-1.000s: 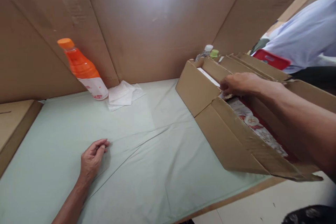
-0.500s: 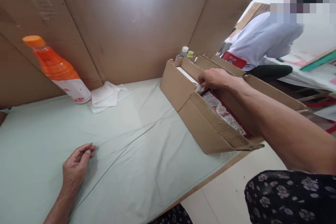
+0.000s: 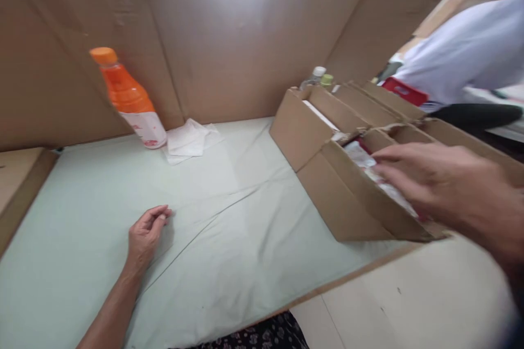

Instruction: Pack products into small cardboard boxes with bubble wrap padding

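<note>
Since the earlier frame, my right hand (image 3: 444,182) has moved from the cross-divider of an open brown cardboard box with compartments (image 3: 347,196) to its near-left compartment; my left hand (image 3: 145,232) has kept its place. At the left edge lies a flat brown cardboard carton (image 3: 22,174). Next, on the far side, is an orange-capped plastic bottle with orange contents and a white label (image 3: 139,103). Nearer, my left hand rests on the pale green tablecloth (image 3: 221,278), fingers loosely curled, nothing visible in it. Folded white tissues (image 3: 188,139) lie just beside the bottle's base. On the right, the box's near-left compartment contains a white packet with red print (image 3: 362,157), partly covered by my right hand. That hand is blurred; I cannot tell whether it grips the packet. Both hands are well apart. I judge the step to be a reach into this compartment; the next move calls for a narrow pinch clear of the cardboard walls.
</note>
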Demonstrator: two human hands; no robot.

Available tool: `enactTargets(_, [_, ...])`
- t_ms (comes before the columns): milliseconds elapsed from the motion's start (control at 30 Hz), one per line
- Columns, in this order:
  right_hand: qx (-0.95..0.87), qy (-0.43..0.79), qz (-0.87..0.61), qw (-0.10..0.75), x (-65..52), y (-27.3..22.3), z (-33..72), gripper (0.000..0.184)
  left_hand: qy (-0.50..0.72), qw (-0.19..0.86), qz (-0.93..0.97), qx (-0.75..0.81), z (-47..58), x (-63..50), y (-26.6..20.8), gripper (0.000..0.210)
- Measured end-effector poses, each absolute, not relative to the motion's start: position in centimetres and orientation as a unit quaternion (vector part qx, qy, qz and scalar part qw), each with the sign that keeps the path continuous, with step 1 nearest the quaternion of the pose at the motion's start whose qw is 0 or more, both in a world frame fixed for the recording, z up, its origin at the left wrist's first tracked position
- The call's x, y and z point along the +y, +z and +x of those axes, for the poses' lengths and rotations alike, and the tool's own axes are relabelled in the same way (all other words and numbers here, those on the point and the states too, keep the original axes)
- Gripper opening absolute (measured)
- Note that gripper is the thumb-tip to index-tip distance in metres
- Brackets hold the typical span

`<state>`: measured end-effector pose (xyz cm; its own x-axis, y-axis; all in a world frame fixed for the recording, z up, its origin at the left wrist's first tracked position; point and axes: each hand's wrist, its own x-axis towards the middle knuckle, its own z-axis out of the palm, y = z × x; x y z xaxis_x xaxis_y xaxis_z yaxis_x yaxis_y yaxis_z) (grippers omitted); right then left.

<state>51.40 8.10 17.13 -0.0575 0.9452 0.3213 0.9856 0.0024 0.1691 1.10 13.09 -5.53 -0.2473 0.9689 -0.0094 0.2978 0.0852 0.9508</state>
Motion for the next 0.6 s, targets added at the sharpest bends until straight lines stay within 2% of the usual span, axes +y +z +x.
enactTargets(133, [-0.687, -0.142, -0.710, 0.070, 3.4, 14.2, 48.7, 0.042, 0.442, 0.355, 0.503, 0.652, 0.4, 13.0, -6.2, 0.041])
enactTargets(267, [-0.604, -0.093, -0.785, 0.101, 2.5, 13.2, 48.9, 0.058, 0.434, 0.360, 0.506, 0.653, 0.5, 13.1, -6.5, 0.040])
enactTargets(333, [-0.569, -0.032, -0.814, 0.116, 2.3, 13.6, 49.2, 0.062, 0.441, 0.360, 0.503, 0.651, 0.5, 13.2, -6.5, 0.040])
enactTargets(500, [-0.513, 0.183, -0.817, 0.191, 2.5, 15.5, 51.5, 0.060, 0.435, 0.383, 0.488, 0.652, 0.3, 13.4, -5.3, 0.044])
enactTargets(533, [-0.519, 0.206, -0.810, 0.180, 2.8, 15.7, 52.3, 0.058, 0.431, 0.381, 0.489, 0.655, 0.4, 13.3, -4.9, 0.044])
enactTargets(600, [-0.587, 0.183, -0.785, 0.073, 3.8, 15.7, 53.7, 0.042, 0.422, 0.374, 0.503, 0.655, 0.7, 12.6, -4.0, 0.045])
